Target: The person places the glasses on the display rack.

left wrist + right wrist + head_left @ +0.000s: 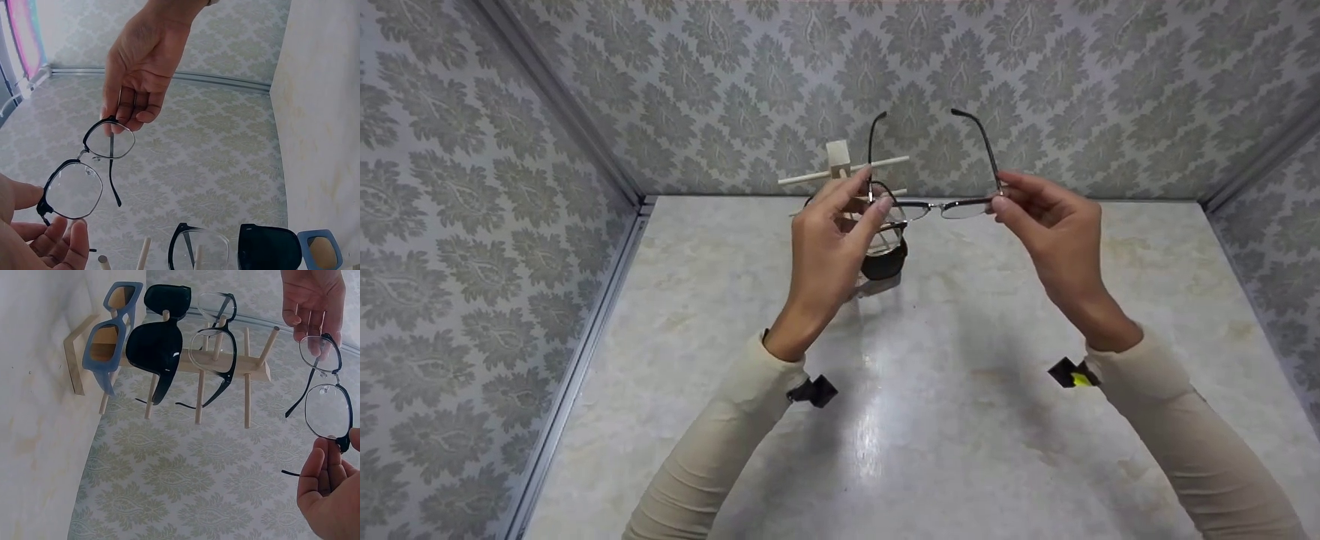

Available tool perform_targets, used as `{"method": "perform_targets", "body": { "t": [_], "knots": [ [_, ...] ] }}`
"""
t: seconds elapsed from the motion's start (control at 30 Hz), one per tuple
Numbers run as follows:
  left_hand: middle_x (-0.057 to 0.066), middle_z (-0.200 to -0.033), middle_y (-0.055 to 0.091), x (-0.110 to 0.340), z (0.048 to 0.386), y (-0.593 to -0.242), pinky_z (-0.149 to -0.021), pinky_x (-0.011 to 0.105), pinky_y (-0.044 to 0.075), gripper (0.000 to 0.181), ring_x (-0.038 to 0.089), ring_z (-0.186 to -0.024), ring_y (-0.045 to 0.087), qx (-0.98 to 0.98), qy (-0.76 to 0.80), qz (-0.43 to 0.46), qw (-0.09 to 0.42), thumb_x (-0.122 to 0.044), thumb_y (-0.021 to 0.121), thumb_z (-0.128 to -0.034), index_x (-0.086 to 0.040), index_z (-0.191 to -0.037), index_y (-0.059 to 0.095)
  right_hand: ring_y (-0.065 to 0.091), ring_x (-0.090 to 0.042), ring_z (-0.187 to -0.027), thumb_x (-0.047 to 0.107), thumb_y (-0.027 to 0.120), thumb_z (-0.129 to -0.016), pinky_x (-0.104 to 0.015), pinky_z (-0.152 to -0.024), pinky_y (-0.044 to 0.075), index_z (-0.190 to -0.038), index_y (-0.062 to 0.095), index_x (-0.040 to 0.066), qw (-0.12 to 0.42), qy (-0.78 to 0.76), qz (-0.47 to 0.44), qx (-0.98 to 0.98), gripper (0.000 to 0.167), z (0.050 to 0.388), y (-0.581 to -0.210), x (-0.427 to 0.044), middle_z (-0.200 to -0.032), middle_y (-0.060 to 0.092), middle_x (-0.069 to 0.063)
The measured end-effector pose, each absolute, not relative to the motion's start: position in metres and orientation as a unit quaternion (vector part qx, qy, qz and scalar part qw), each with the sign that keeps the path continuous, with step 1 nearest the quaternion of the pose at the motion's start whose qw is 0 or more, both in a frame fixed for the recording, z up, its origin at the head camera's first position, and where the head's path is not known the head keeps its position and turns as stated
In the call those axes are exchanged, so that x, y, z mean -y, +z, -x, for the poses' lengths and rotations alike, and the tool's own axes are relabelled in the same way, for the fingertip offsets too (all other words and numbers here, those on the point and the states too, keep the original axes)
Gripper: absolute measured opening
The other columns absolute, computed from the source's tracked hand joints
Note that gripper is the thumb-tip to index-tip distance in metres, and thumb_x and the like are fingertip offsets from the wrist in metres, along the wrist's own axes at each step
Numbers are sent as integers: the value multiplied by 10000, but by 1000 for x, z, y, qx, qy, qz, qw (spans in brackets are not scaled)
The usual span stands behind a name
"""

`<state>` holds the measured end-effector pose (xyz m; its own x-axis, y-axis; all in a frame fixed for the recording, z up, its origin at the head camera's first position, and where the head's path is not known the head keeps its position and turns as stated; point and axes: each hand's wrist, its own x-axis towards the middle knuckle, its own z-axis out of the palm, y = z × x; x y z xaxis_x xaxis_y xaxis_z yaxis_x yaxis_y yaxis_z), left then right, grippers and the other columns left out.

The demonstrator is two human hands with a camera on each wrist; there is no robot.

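Note:
Both hands hold up a pair of black half-rim glasses with clear lenses, their unfolded temples pointing away toward the back wall. My left hand pinches the frame's left corner near the hinge; my right hand pinches the right corner. Just beyond the left hand stands a wooden display rack with pegs, partly hidden by that hand in the head view. In the right wrist view it carries black-and-clear glasses, dark sunglasses and blue-framed sunglasses. The held glasses are apart from the rack.
The rack stands toward the back of a pale marbled table. Patterned wall panels enclose its back and sides, with a metal edge strip along the left. Above the hung glasses, the rack's top pegs hold nothing.

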<state>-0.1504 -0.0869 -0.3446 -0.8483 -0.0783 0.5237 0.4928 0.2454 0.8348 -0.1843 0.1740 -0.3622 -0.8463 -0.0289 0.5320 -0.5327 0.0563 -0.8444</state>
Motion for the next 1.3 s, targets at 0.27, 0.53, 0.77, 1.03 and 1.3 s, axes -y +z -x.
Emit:
{"method": "perform_targets", "body": {
  "t": [0.27,0.53,0.77,1.03,1.3],
  "knots": [
    [104,-1201,756,104,148,-343,-849,360,627,441,159,-1020,741,753,-592,130,255,-89,766,-1054,63,-1457,671,747,-222,-891,-21,765,-1019,-275,-821,607,-1318,778,-24,187,637,-230,712,299,191,-360,-159,-1018,789,-154],
    [115,-1215,740,119,144,-342,-829,323,623,433,195,-1042,741,754,-591,119,261,-94,741,-1073,78,-1462,657,745,-236,-900,-13,771,-1019,-282,-831,605,-1325,773,-24,165,636,-232,717,305,197,-358,-143,-1018,792,-117],
    [105,-1216,740,131,142,-343,-848,309,604,438,174,-1029,728,764,-580,107,263,-113,730,-1085,61,-1479,648,744,-252,-924,10,767,-1031,-293,-844,608,-1350,760,-23,143,638,-246,715,321,198,-357,-132,-1031,783,-125],
    [113,-1233,742,142,139,-344,-847,306,608,447,185,-1052,735,766,-580,91,261,-117,737,-1080,64,-1480,646,740,-241,-933,36,767,-1038,-290,-838,599,-1363,760,-6,128,637,-252,718,328,198,-355,-122,-1026,779,-109],
    [99,-1212,749,151,136,-346,-845,311,609,446,180,-1040,739,763,-586,75,263,-95,742,-1072,69,-1476,647,744,-279,-965,27,763,-1037,-299,-862,600,-1379,737,-39,108,647,-252,712,350,199,-355,-112,-1035,777,-110]
  ]
}}
